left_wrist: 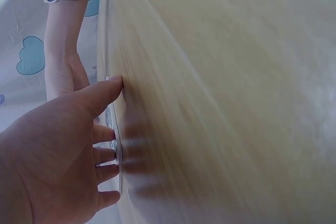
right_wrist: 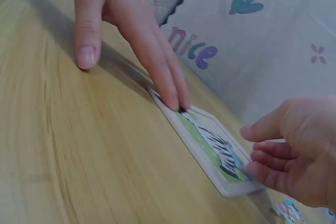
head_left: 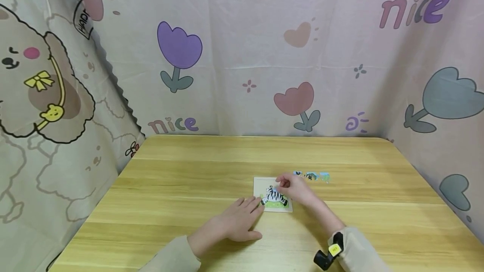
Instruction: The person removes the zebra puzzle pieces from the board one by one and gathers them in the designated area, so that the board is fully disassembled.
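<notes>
A small square puzzle board [head_left: 260, 183] with a pale border lies on the table, showing a black-and-white zebra [head_left: 274, 196] over green grass. My left hand [head_left: 242, 219] lies with straight fingers, their tips on the board's lower left corner; the thumb points away to the side. Over the board's right side is my right hand [head_left: 295, 187], its fingers bent and the tips close to the zebra's back. In the right wrist view, a bluish bit [right_wrist: 239, 162] shows by those fingertips; whether they pinch it is unclear. The left wrist view sees the board only edge-on.
Several small colourful puzzle pieces [head_left: 311, 176] lie in a row behind and right of the board. The wooden table [head_left: 170, 179] reaches back to a patterned curtain [head_left: 234, 53]. A black wrist camera [head_left: 329, 253] is strapped to the right sleeve.
</notes>
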The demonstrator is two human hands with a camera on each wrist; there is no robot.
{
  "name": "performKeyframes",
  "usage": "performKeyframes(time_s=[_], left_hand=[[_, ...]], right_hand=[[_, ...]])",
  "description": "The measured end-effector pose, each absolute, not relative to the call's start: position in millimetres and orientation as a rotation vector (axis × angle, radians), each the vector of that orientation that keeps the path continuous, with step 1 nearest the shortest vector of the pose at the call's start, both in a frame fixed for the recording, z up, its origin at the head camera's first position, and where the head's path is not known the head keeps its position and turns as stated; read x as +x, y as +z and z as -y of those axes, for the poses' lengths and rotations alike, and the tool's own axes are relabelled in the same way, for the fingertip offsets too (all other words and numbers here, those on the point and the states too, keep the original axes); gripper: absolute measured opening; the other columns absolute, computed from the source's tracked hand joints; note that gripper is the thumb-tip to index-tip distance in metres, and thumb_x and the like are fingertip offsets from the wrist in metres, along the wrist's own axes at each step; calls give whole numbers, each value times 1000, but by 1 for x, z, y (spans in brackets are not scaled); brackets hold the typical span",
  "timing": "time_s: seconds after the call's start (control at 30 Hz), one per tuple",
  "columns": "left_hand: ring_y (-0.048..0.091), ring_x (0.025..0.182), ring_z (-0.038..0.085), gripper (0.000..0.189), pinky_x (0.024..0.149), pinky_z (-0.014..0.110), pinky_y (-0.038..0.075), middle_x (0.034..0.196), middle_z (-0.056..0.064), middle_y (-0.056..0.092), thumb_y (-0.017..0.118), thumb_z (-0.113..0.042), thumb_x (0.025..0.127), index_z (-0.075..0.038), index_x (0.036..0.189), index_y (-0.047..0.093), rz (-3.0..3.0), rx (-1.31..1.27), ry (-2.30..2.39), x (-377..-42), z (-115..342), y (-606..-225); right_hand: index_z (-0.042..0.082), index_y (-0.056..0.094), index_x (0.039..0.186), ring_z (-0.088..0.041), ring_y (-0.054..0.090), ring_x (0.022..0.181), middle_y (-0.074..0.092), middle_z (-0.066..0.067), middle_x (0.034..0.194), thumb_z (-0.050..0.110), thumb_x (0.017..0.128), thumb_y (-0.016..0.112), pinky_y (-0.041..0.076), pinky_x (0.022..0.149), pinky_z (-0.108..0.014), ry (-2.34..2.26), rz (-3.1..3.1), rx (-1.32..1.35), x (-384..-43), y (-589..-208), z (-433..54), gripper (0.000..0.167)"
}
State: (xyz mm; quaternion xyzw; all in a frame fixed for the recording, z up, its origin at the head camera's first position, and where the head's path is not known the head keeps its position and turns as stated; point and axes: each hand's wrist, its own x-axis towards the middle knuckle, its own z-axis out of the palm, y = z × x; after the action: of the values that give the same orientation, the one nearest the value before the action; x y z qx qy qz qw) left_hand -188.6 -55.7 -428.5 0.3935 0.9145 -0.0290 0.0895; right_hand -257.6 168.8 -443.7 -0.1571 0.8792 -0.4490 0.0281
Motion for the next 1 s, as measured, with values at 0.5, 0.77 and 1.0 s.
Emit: performKeyframes(time_s=[0.5,0.77,1.0], left_hand=[[25,136,24,75,107,45,28,150,8,27,43,-61,88,-12,144,33,-2717,1294,-163,-190,49,-427],[26,136,22,73,107,44,29,149,5,29,41,-61,89,-13,143,35,-2710,1309,-229,-191,41,-426],[27,136,22,73,106,44,29,149,5,30,43,-61,88,-13,142,36,-2709,1303,-210,-192,40,-426]], right_hand=[[3,65,101,-16,54,77,59,-1,83,11,67,80,47,70,-34,-890,-2857,-677,-262,-441,-153,38],[4,62,99,-17,52,77,56,-1,83,7,68,78,47,69,-35,-889,-2755,-602,-265,-435,-149,35],[7,55,93,-18,50,73,54,-3,82,1,68,77,44,63,-32,-957,-2705,-595,-266,-433,-148,34]])
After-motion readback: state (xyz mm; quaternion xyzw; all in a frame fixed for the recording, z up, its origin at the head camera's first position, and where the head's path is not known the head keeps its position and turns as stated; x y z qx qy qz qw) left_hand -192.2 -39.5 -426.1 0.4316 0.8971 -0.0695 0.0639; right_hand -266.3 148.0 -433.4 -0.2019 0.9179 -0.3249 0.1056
